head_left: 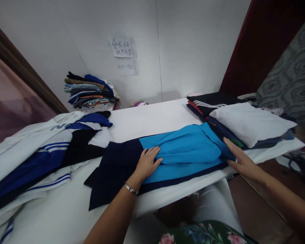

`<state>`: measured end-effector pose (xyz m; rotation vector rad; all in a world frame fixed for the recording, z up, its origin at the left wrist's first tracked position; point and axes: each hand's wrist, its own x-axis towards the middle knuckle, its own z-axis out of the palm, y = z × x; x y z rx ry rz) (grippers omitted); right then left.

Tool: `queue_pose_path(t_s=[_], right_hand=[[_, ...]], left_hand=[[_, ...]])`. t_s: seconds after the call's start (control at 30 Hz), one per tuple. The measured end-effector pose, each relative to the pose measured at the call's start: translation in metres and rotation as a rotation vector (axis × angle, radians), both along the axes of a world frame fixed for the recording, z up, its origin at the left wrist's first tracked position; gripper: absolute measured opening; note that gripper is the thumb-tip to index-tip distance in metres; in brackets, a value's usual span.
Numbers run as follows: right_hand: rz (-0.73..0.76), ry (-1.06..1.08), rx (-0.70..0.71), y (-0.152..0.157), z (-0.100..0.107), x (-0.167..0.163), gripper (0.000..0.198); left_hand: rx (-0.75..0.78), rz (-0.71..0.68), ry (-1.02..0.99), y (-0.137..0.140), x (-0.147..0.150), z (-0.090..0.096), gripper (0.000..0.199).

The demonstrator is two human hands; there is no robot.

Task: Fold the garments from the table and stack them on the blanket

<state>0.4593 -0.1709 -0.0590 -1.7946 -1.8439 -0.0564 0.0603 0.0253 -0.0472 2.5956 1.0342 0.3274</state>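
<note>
A jacket [188,145] in bright blue and dark navy lies partly folded across the front of the white table. My left hand [148,161] rests on it near the border between the navy and blue cloth, palm down with the fingers stretched out. At the jacket's right end, my right hand [237,157] touches the navy edge, thumb and fingers apart. Part of the right fingertips is hard to make out against the dark cloth. Toward the left, the navy part [112,173] of the jacket spreads out flat.
Loose white, blue and black clothes [53,145] are heaped at the left. A stack of folded clothes [91,91] stands at the back left. Folded garments, with a white one [254,122] on top, sit at the right. Handwritten paper signs [124,47] hang on the wall.
</note>
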Motion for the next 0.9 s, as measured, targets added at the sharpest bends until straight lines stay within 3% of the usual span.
queue_pose_path(t_s=[0.1, 0.23, 0.43, 0.53, 0.67, 0.9], right_hand=[[-0.013, 0.142, 0.056, 0.010, 0.028, -0.014, 0.070], [-0.082, 0.241, 0.122, 0.058, 0.048, -0.008, 0.054], [-0.247, 0.066, -0.211, 0.156, 0.038, 0.028, 0.047], [-0.264, 0.037, -0.263, 0.185, 0.029, 0.039, 0.045], [-0.250, 0.020, -0.275, 0.196, 0.022, 0.045, 0.047], [-0.247, 0.026, -0.239, 0.189, 0.020, 0.046, 0.056]], left_hand=[[0.000, 0.001, -0.011, 0.000, 0.000, -0.001, 0.051], [0.003, 0.011, -0.012, 0.001, 0.000, -0.002, 0.052], [-0.007, 0.015, -0.009, 0.000, -0.001, -0.001, 0.052], [-0.016, 0.011, -0.007, 0.000, -0.001, -0.001, 0.053], [-0.024, 0.001, -0.013, 0.001, -0.002, -0.001, 0.053], [-0.034, -0.006, -0.022, 0.002, -0.002, 0.000, 0.052]])
